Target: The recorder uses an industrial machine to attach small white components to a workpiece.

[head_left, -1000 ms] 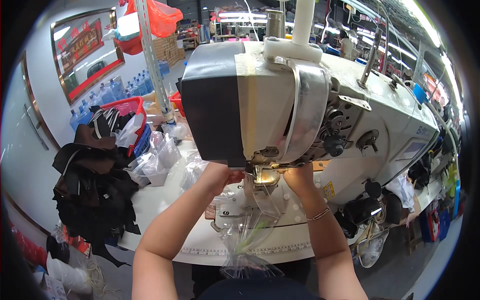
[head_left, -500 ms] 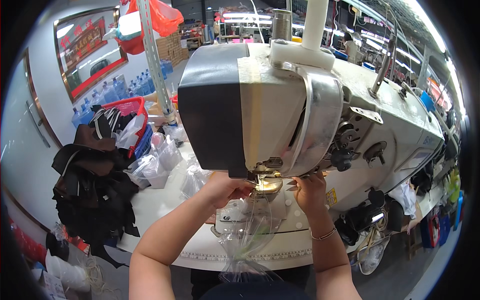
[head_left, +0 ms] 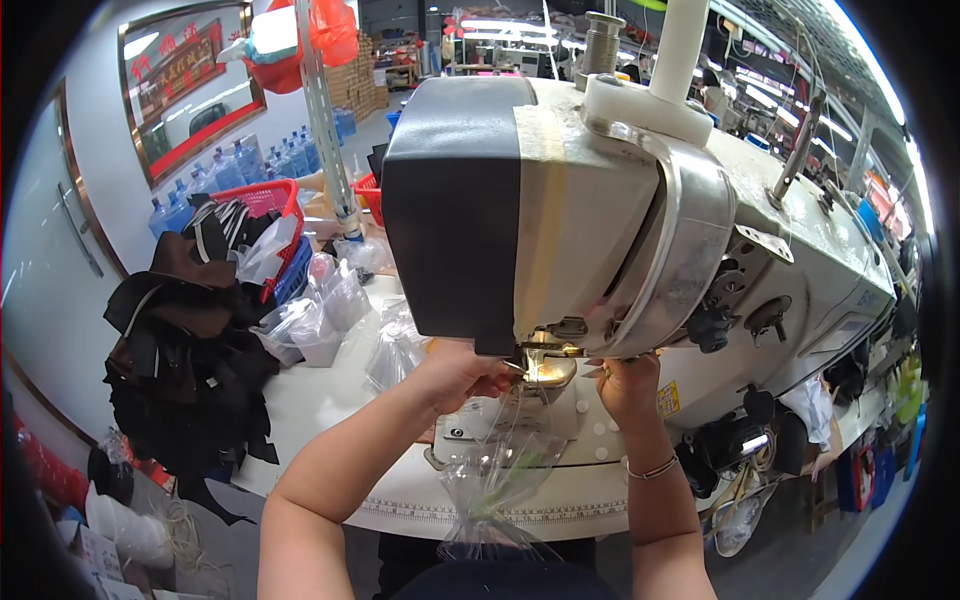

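Note:
A large white and dark grey sewing machine (head_left: 600, 190) fills the middle of the view. Both my hands are under its head by the brass presser foot (head_left: 548, 368). My left hand (head_left: 462, 372) is closed with fingertips at the left of the foot. My right hand (head_left: 628, 382) is curled just right of it. A clear plastic bag (head_left: 500, 470) lies on the machine bed between my forearms and hangs over the table's front edge. Whether either hand pinches the bag is hidden by the machine head.
A white table (head_left: 330, 400) carries several clear plastic bags (head_left: 320, 310). A pile of dark fabric pieces (head_left: 185, 360) sits at the left, with a red basket (head_left: 265, 205) behind it. Blue water bottles (head_left: 215, 170) stand by the wall. More machines stand at the right.
The view has moved closer to the machine head. My left hand has shifted right toward the presser foot; my right hand stays beside it.

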`<state>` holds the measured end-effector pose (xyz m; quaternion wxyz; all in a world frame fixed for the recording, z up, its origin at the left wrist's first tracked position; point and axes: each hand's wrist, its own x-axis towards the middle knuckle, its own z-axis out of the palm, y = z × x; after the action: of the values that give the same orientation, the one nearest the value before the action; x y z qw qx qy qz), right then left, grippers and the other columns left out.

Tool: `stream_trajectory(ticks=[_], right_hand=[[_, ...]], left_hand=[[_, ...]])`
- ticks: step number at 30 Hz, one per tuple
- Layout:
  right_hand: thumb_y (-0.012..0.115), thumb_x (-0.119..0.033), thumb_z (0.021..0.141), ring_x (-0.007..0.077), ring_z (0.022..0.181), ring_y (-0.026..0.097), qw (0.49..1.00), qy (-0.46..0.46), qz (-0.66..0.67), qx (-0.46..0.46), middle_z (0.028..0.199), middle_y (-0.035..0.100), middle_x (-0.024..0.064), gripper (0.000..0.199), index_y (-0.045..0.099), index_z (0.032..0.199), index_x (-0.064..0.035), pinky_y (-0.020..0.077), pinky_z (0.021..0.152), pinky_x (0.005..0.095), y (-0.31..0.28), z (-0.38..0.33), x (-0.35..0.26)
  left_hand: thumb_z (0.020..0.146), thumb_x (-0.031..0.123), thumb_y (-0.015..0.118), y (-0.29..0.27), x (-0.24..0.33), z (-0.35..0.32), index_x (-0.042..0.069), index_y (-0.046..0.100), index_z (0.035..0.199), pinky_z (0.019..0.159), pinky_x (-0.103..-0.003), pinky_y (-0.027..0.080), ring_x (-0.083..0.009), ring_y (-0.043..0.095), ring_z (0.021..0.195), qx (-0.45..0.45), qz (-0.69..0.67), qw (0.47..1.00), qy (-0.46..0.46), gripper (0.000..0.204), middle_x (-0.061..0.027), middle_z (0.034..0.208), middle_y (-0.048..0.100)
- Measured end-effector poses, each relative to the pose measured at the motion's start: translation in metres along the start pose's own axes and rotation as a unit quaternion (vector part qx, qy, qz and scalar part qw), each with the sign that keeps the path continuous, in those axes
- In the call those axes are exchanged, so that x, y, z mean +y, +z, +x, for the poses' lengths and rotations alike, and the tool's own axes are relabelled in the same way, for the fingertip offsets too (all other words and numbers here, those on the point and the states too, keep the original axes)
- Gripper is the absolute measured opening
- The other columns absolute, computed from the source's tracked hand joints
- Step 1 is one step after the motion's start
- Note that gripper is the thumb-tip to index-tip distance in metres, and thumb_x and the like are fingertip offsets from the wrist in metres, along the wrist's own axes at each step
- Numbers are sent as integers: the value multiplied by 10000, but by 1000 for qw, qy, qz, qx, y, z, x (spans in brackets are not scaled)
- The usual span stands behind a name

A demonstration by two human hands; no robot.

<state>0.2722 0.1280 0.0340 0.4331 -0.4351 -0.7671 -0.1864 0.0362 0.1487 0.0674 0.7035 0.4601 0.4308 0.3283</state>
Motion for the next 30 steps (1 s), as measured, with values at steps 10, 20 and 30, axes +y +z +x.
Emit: stream_trajectory(ticks=[10,20,30], right_hand=[[626,-49,631,351,864,534,999,38,19,-33,904,575,164,311,564,935,-30,422,755,422,30,16,9],[634,-85,669,293,800,582,987,76,144,14,862,620,97,189,613,852,-40,453,703,370,37,17,8],[619,-70,764,49,591,510,810,350,452,-130,644,561,-6,157,592,899,5,407,554,187,-29,-6,-32]], left_hand=[[751,69,567,2,-21,0,22,583,773,479,-203,447,-90,544,554,7,-94,994,51,55,-57,695,589],[770,118,559,7,-5,0,35,561,796,458,-187,417,-90,528,533,6,-92,996,3,88,-48,683,571],[761,81,550,12,-23,-6,33,541,757,417,-192,330,-68,409,487,10,-157,986,49,49,-23,638,494]])
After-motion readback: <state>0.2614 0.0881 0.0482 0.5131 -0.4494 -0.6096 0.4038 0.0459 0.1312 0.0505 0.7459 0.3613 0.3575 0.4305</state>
